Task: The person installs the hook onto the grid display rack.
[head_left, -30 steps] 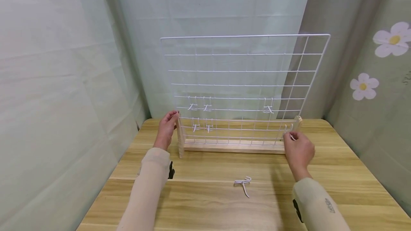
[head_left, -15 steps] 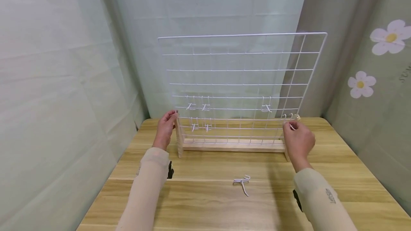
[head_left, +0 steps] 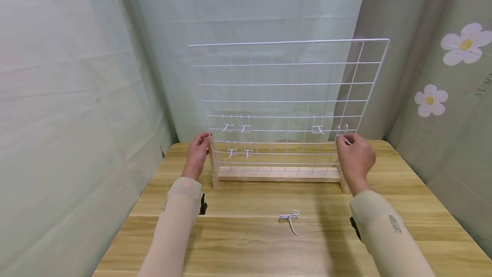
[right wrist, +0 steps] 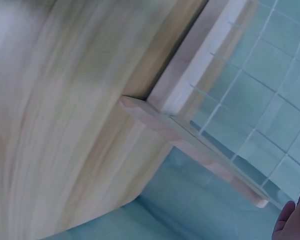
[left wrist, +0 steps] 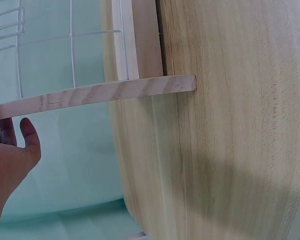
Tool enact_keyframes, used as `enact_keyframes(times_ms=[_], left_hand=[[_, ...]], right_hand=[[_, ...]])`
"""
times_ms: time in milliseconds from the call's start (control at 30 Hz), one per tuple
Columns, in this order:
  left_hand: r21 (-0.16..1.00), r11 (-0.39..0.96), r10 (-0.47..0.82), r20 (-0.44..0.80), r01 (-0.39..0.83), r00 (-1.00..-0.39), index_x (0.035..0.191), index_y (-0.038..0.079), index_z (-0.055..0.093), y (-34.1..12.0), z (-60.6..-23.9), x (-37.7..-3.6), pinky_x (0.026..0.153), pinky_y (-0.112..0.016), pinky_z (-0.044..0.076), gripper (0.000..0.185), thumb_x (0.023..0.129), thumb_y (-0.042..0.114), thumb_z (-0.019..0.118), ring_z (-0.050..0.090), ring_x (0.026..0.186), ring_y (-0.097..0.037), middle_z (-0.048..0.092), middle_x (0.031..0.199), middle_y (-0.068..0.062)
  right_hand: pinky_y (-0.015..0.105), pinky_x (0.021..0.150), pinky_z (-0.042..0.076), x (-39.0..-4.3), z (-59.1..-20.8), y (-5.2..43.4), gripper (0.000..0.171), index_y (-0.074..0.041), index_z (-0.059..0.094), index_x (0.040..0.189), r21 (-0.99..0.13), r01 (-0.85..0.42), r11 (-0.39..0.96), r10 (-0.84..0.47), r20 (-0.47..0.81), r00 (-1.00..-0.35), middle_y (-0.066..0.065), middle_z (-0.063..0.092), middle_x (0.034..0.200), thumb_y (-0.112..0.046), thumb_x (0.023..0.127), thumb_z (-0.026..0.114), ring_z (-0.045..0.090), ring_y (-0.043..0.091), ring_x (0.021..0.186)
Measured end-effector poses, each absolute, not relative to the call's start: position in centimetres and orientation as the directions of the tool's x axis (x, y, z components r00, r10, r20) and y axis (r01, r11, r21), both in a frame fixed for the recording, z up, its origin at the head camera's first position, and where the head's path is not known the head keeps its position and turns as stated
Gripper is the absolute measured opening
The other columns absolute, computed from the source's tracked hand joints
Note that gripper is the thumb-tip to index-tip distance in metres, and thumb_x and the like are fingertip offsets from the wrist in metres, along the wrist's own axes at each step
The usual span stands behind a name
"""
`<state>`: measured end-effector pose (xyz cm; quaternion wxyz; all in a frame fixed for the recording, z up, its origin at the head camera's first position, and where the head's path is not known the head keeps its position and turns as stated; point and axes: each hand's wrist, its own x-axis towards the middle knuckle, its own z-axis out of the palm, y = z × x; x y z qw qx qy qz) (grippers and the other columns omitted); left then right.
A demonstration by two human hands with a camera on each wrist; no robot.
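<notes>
A white wire grid panel [head_left: 288,42] stands upright in a pale wooden stand [head_left: 278,176]. My left hand [head_left: 197,155] grips the top of the stand's left side piece [left wrist: 115,91]; part of its fingers is hidden behind the wood in the left wrist view. Between the right hand's [head_left: 355,159] thumb and fingers is a white wire hook [head_left: 347,141], its two curved ends pointing up at the grid's right edge. In the right wrist view only a bit of that hand [right wrist: 295,220] shows, at the lower right corner.
Several like hooks hang on the grid: pairs at the left in two rows, such as one hook [head_left: 246,129], and a single hook [head_left: 317,129] at the right. A loose hook [head_left: 289,216] lies on the wooden table [head_left: 238,234]. Pale curtains [head_left: 77,119] surround the table.
My right hand has risen along the grid's right side with the hook, from the lower rows to about the row of the single hanging hook. The left hand stays at the stand.
</notes>
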<state>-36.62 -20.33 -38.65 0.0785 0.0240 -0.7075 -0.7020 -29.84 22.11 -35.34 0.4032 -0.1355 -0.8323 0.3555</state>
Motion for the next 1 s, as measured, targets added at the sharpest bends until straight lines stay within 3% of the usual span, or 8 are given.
enact_keyframes(times_ms=[367, 700, 1000], left_hand=[[0.998, -0.034, -0.115, 0.040, 0.044, -0.993, 0.133, -0.001, 0.049, -19.9, -36.5, -35.3, 0.112, -0.049, 0.031, 0.033, 0.105, 0.017, 0.049, 0.040, 0.131, -0.028, 0.041, 0.150, -0.020], [0.999, -0.001, -0.139, 0.054, 0.054, -0.989, 0.137, 0.003, 0.049, -20.4, -38.6, -36.7, 0.110, -0.044, 0.034, 0.042, 0.105, 0.029, 0.050, 0.044, 0.126, -0.022, 0.048, 0.143, -0.011], [0.997, 0.000, -0.144, 0.072, 0.072, -0.987, 0.138, 0.000, 0.047, -20.3, -38.6, -36.7, 0.109, -0.045, 0.034, 0.042, 0.106, 0.027, 0.049, 0.044, 0.126, -0.023, 0.049, 0.143, -0.012]], right_hand=[[0.049, 0.077, 0.045, -30.4, -33.3, 21.5, 0.028, 0.000, 0.075, 0.096, -0.688, -0.071, 0.722, 0.485, 0.576, -0.658, 0.017, 0.073, 0.095, -0.023, 0.093, 0.059, 0.067, 0.036, 0.087], [0.050, 0.078, 0.046, -30.5, -32.3, 21.2, 0.030, 0.001, 0.074, 0.099, -0.701, -0.051, 0.712, 0.500, 0.556, -0.664, 0.018, 0.073, 0.098, -0.025, 0.095, 0.057, 0.066, 0.037, 0.090], [0.050, 0.074, 0.043, -30.7, -31.8, 21.1, 0.031, -0.004, 0.074, 0.102, -0.697, 0.005, 0.717, 0.507, 0.516, -0.690, 0.015, 0.074, 0.101, -0.028, 0.095, 0.056, 0.065, 0.038, 0.091]])
